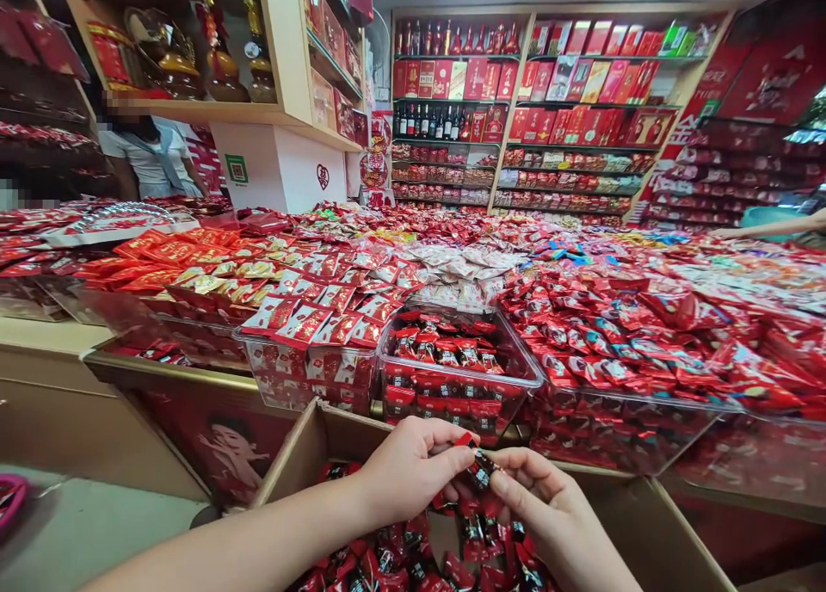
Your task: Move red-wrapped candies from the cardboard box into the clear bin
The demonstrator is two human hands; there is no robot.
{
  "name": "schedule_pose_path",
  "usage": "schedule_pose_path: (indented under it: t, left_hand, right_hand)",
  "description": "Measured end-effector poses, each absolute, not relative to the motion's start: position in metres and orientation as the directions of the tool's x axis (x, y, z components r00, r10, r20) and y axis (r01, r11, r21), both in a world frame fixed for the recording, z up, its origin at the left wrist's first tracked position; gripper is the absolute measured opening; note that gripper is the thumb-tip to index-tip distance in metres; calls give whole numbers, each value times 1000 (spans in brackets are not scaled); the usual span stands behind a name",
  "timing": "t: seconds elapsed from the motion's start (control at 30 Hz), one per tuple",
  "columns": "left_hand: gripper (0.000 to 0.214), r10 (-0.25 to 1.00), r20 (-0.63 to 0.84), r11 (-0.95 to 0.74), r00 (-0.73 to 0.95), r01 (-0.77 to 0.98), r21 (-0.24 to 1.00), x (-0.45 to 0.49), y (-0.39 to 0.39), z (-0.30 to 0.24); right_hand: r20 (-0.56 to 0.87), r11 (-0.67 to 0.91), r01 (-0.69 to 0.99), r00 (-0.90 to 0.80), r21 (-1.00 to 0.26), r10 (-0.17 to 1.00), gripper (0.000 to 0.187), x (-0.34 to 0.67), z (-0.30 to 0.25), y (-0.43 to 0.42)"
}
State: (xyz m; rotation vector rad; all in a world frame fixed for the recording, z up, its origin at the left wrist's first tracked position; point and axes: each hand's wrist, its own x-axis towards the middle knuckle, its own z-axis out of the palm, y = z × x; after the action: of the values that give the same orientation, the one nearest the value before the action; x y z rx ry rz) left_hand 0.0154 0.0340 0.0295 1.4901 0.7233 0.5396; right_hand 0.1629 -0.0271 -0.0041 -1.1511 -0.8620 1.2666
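Over an open cardboard box [293, 459], my left hand [413, 467] and my right hand [539, 493] meet. Between their fingertips is a small wrapped candy [481, 470] in red and black with white lettering; both hands pinch it. Loose candies [387, 558] in the same wrappers lie in the box below, partly hidden by my forearms. Just beyond the box stands a clear plastic bin [526, 373], where similar red and black candies [445, 351] are set in rows.
Bins of red and white packets [323, 317] stand to the left, and a heaped bin of red-wrapped sweets [613, 334] to the right. A person [151, 149] is at the back left. Another person's arm [774, 228] reaches in at the far right. Shelves [509, 101] line the back wall.
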Motion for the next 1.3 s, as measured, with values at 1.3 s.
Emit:
schedule_pose_path:
  t: [1.3]
  left_hand:
    - [28, 230, 128, -698, 965, 72, 713, 7, 39, 1]
  right_hand:
    - [-42, 110, 720, -191, -685, 981, 12, 108, 81, 167]
